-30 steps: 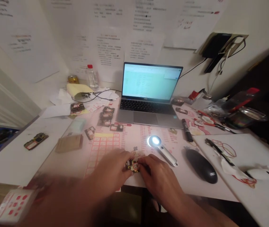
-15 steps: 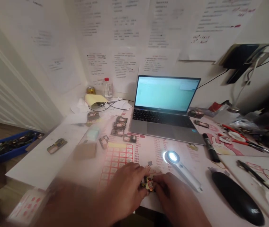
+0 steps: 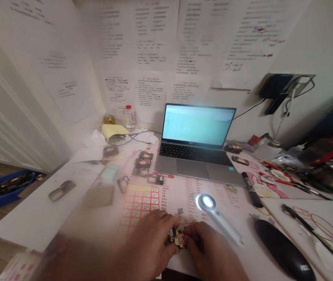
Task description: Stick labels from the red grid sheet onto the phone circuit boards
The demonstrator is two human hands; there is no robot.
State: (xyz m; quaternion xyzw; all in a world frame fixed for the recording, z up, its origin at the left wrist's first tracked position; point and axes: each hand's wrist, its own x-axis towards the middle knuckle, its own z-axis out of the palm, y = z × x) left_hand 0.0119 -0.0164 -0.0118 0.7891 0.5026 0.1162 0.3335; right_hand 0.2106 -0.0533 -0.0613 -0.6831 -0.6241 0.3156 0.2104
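Note:
A small circuit board (image 3: 176, 237) with a red and yellow patch lies at the desk's near edge, pinched from both sides. My left hand (image 3: 151, 242) closes its fingers on the board's left end. My right hand (image 3: 206, 249) grips the right end with bent fingers. A lit handheld magnifier (image 3: 210, 208) with a white handle lies just beyond my right hand. Several more small boards (image 3: 143, 164) lie farther back on the pink printed mat (image 3: 143, 197).
An open laptop (image 3: 196, 144) stands at the back centre. A black mouse (image 3: 282, 249) and black marker (image 3: 250, 189) lie to the right. A blue bin (image 3: 2, 189) of parts sits low on the left. Papers cover the wall; clutter fills the right side.
The camera has tilted up and shifted, so the hands sit lower in view. Both hands stay closed on the same small board at the desk edge.

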